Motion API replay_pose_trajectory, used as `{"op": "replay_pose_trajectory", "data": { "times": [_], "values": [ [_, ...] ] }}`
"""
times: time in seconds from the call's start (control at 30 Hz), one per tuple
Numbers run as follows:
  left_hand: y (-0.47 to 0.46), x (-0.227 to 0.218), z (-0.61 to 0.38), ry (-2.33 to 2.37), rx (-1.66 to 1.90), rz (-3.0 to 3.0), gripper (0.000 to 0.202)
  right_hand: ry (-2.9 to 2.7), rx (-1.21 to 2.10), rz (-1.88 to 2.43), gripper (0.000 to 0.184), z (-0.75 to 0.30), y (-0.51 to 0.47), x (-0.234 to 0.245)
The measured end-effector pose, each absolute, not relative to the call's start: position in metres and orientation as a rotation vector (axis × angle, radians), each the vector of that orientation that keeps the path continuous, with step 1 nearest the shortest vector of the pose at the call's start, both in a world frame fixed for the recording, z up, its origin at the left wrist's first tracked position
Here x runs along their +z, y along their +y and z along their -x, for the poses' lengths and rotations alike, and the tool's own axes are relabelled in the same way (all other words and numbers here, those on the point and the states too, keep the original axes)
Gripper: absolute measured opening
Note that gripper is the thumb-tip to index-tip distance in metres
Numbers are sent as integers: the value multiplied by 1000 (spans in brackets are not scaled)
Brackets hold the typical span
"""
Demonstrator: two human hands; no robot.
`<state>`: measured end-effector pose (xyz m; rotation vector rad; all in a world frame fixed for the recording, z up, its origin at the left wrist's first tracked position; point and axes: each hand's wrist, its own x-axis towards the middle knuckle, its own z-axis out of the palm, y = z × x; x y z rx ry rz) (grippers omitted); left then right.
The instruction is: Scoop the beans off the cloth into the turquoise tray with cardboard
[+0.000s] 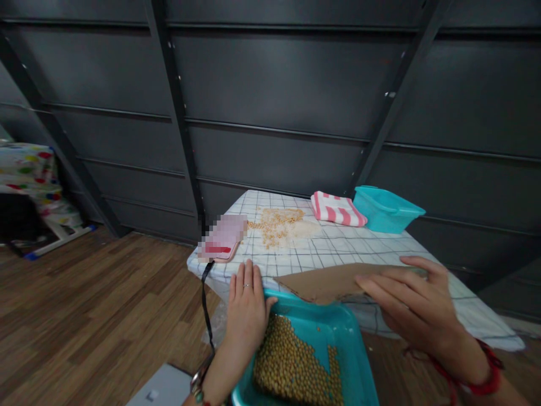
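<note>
A piece of brown cardboard (329,282) lies along the near table edge, gripped at its right end by my right hand (416,299). Just below it is a turquoise plastic bin (363,361), partly filled with yellowish beans (291,361) that look like soybeans. My left hand (247,307) lies flat with its fingers stretched toward the tablecloth and its thumb by the bin's left rim. Beyond the cardboard, yellow beans (270,237) and pale fine grains (304,228) are scattered on the checked tablecloth (338,248).
A pink phone (224,239) with a black strap (205,299) sits at the table's left corner. Farther back are a folded pink-and-white striped towel (338,208) and a second turquoise bin (386,208). A dark panelled wall (274,84) rises behind. A grey laptop (163,389) is at lower left.
</note>
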<state>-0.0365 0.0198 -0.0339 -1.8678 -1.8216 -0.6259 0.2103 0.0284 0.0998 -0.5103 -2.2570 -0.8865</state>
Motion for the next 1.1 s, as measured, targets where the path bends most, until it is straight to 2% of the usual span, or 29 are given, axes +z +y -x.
{"op": "replay_pose_trajectory", "data": {
  "times": [0.33,0.6,0.93,1.1],
  "values": [
    [19,-30,39,-1826,-562,1883,58,-2224,-1040,428,20,-179,44,101],
    [20,-34,40,-1817,-591,1858,57,-2242,-973,452,22,-177,38,99],
    [19,-31,38,-1845,-584,1846,57,-2179,-1088,448,19,-172,51,104],
    [18,-29,39,-1837,-580,1873,57,-2236,-1007,468,22,-172,38,101]
  ]
}}
